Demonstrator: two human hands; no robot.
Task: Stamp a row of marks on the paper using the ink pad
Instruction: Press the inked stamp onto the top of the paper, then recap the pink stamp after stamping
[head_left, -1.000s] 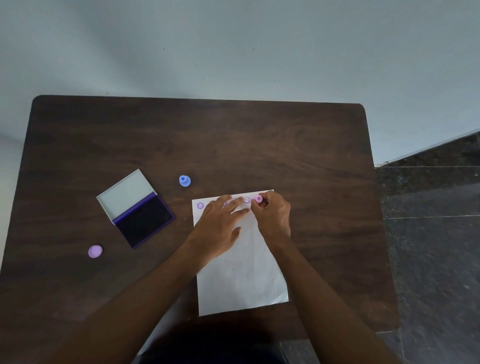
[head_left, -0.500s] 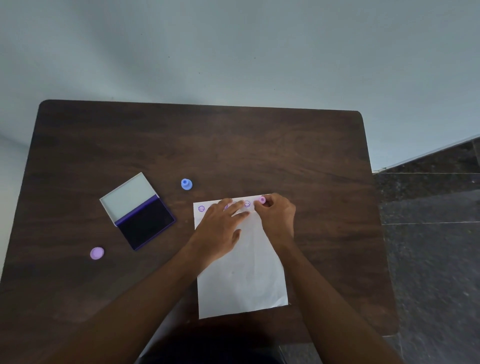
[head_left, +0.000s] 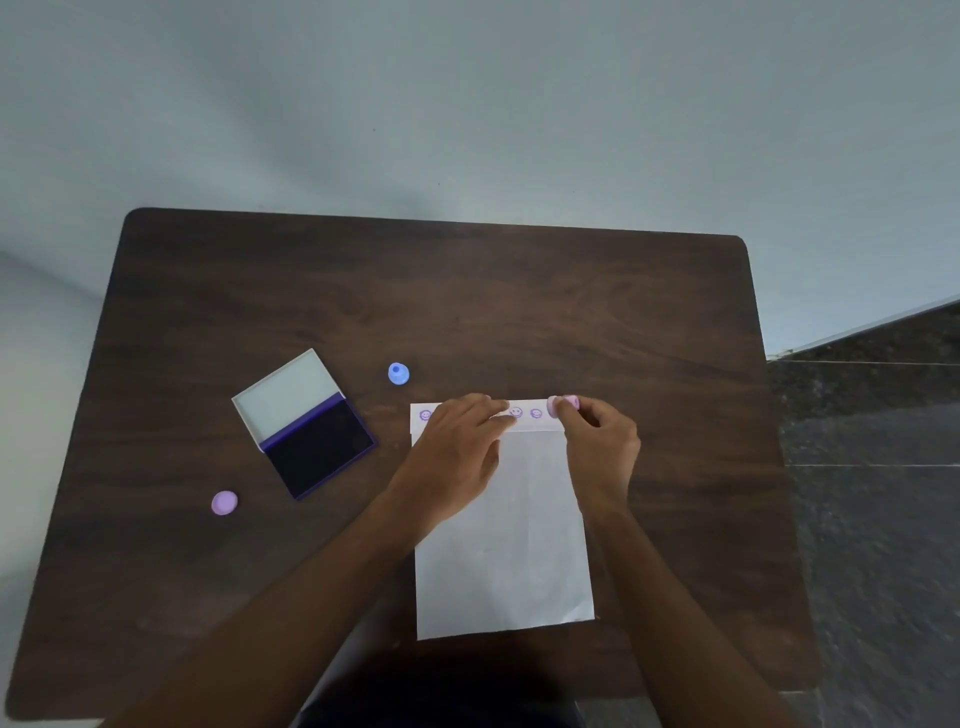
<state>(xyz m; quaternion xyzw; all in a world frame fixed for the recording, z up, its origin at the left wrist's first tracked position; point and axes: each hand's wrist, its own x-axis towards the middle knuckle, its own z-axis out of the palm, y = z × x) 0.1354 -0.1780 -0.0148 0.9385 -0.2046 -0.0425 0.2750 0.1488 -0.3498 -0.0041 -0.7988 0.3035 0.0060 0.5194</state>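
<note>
On the dark table (head_left: 311, 291), the paper (head_left: 509, 545) is pinned flat by the open left hand (head_left: 457, 447); a pink stamp (head_left: 566, 404) (paper's 1 o'clock corner) is pinched by the right hand (head_left: 602, 447). The pad (head_left: 317, 447) lies open at 9 o'clock.

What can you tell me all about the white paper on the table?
The paper is a plain white sheet lying flat on the dark wooden table, long side toward the person. Purple smiley marks run along its far edge. The left hand presses it down, covering part of the row; the right hand holds a pink stamp at its far right corner.
</note>
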